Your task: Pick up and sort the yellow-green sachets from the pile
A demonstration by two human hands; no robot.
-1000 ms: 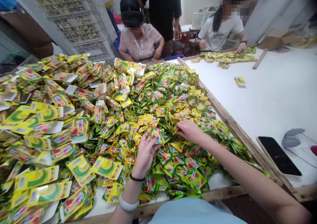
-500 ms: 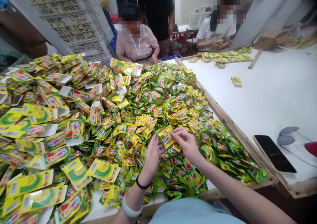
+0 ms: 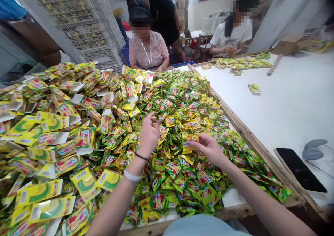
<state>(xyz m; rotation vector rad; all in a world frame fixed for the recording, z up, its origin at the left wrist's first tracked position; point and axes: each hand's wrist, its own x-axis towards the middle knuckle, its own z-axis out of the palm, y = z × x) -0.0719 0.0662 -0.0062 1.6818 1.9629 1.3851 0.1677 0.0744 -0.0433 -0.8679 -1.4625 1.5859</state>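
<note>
A big heap of small green and yellow sachets (image 3: 182, 110) covers the table in front of me. My right hand (image 3: 208, 149) pinches a few sachets (image 3: 190, 141) and holds them up above the heap. My left hand (image 3: 148, 133) reaches forward over the pile, fingers curled down onto the sachets near its middle; whether it grips one I cannot make out. It wears a black band and a white bangle at the wrist. Flattened yellow cartons (image 3: 39, 190) lie heaped to the left.
A wooden rail (image 3: 242, 131) divides the heap from a white table (image 3: 287, 96) with a phone (image 3: 300, 170) and one stray sachet (image 3: 254, 88). Two seated people (image 3: 148, 48) work at the far side, one standing behind. Wire racks (image 3: 83, 30) stand at back left.
The sachets passed from between both hands to my right hand alone. My left hand let go and moved forward and up over the pile.
</note>
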